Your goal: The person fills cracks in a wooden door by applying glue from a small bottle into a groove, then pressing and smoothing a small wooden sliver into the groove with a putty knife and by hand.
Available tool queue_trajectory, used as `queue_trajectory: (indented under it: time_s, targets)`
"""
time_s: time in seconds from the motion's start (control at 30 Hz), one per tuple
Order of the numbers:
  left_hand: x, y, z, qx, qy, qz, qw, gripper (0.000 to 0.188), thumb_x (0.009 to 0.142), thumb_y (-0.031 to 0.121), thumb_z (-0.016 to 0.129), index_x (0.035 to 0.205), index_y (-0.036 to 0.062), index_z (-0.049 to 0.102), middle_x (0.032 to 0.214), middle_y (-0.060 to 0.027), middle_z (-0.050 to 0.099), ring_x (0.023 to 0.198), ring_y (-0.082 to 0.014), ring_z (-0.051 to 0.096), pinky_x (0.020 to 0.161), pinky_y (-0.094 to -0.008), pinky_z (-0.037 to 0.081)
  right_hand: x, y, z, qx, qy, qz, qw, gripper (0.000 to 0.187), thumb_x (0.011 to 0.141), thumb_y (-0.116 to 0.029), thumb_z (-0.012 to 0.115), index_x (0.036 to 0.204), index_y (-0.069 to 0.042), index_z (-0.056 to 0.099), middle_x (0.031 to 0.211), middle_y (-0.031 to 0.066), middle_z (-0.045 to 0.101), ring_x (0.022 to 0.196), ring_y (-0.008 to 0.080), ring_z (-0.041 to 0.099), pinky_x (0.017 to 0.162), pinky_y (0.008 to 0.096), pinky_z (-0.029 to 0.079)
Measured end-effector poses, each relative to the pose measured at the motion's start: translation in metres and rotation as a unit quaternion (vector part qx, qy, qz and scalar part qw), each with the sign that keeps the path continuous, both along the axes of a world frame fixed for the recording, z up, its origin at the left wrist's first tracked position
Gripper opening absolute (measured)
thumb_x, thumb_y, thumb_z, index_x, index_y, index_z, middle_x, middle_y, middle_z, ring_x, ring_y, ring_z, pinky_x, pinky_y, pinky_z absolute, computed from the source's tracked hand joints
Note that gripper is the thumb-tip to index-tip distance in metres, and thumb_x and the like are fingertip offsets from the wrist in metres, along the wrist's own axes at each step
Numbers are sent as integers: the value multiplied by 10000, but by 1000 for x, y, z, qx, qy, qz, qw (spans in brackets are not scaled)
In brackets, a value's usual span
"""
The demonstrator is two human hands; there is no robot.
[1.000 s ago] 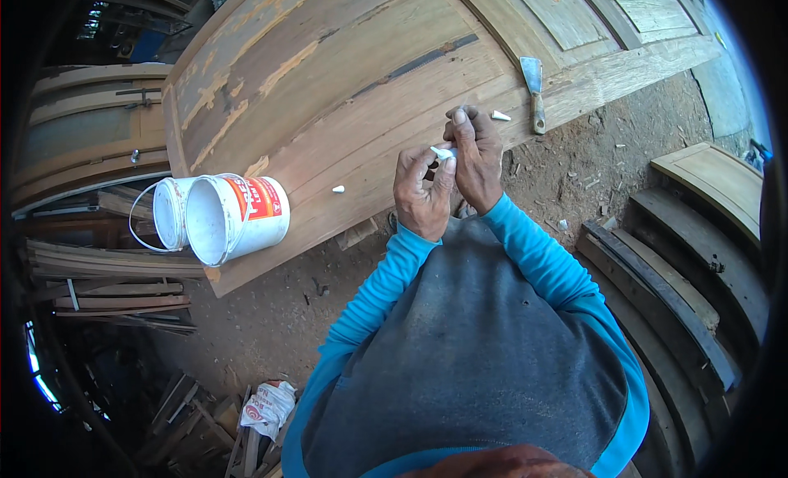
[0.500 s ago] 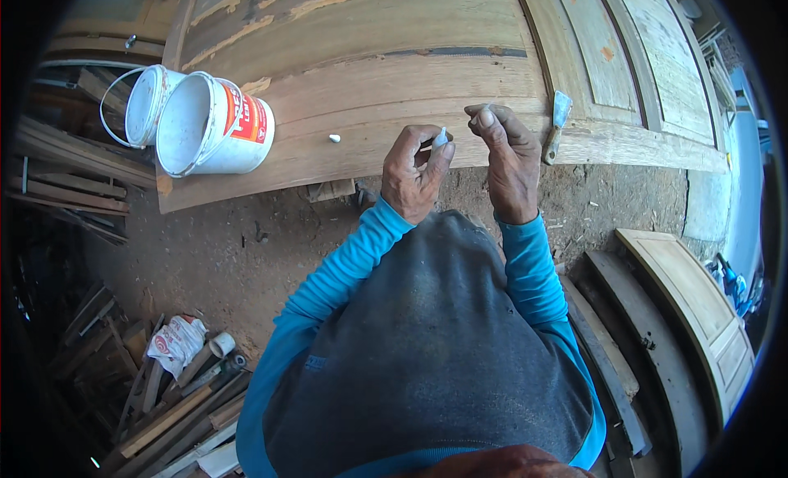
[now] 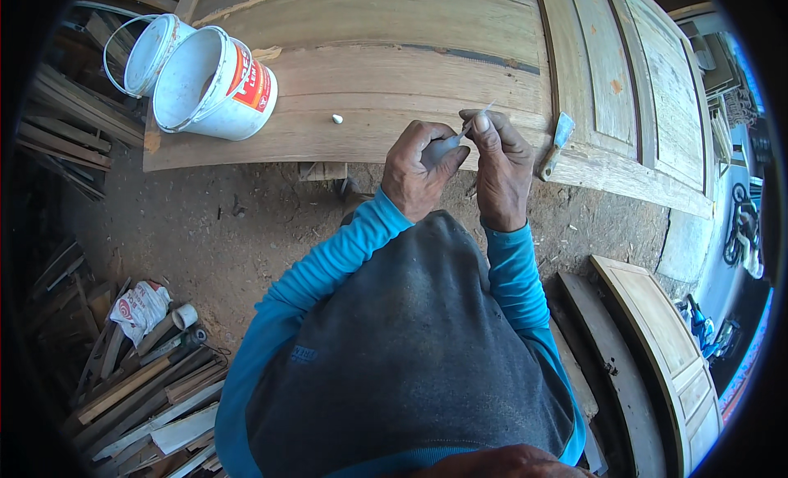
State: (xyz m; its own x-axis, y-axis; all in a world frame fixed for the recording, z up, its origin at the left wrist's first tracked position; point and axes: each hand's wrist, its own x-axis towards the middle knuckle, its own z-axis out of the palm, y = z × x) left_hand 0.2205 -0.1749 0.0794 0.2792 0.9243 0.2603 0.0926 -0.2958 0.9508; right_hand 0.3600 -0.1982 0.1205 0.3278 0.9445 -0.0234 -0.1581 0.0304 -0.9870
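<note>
My left hand (image 3: 414, 170) is closed around a small white squeeze bottle (image 3: 439, 150), its narrow nozzle pointing right. The fingers of my right hand (image 3: 502, 170) pinch a thin, needle-like piece (image 3: 491, 106) right at the nozzle's tip; its material is too small to make out. Both hands are held over the near edge of a wooden door panel (image 3: 353, 92). A small white cap (image 3: 337, 118) lies on the wood left of my hands. To the right of them rests a putty knife (image 3: 558, 145), its broad blade pointing away from me.
Two white buckets (image 3: 176, 117) with wire handles stand at the panel's left end. Timber offcuts (image 3: 156, 388) and a white plastic bag (image 3: 141, 312) lie piled at lower left. Boards and a wooden panel (image 3: 657, 330) lean at lower right. Brown ground (image 3: 205, 256) shows below the panel's edge.
My hands have come together, with the needle-like piece now meeting the bottle's nozzle. The left hand has turned the bottle toward the right. The view has shifted slightly.
</note>
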Motion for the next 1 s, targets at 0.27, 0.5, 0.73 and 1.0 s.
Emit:
queue_trajectory:
  time_s: [0.27, 0.5, 0.73, 1.0]
  targets:
    - [2, -1, -5, -6, 1, 13, 1000, 209, 964, 57, 764, 1082, 11, 598, 927, -66, 648, 811, -134, 664, 673, -300, 571, 0, 1, -4, 4, -9, -7, 1000, 300, 1052, -286, 683, 1133, -11, 769, 975, 15, 697, 954, 110, 615, 898, 278, 491]
    - [2, 1, 0, -11, -8, 13, 1000, 177, 1015, 125, 720, 1092, 17, 603, 905, -49, 644, 791, -103, 624, 666, -286, 552, -1, 3, -6, 5, 36, -8, 999, 308, 1051, -286, 683, 1136, 0, 764, 948, 24, 704, 910, 115, 634, 868, 277, 512]
    - [-4, 1, -2, -26, -19, 9, 999, 167, 1026, 143, 709, 1086, 21, 612, 867, -31, 632, 753, -86, 596, 644, -278, 522, -4, 3, -11, 6, 25, -2, 1000, 306, 1054, -272, 680, 1141, 11, 758, 955, 30, 710, 910, 115, 640, 861, 283, 522]
    - [-9, 1, 4, -93, -52, -22, 994, 208, 1061, 228, 668, 1092, 28, 620, 849, -8, 622, 677, -60, 549, 568, -247, 457, -1, 3, -10, 0, -15, 28, 999, 290, 1060, -247, 671, 1152, 16, 750, 973, 35, 716, 927, 114, 651, 874, 283, 534]
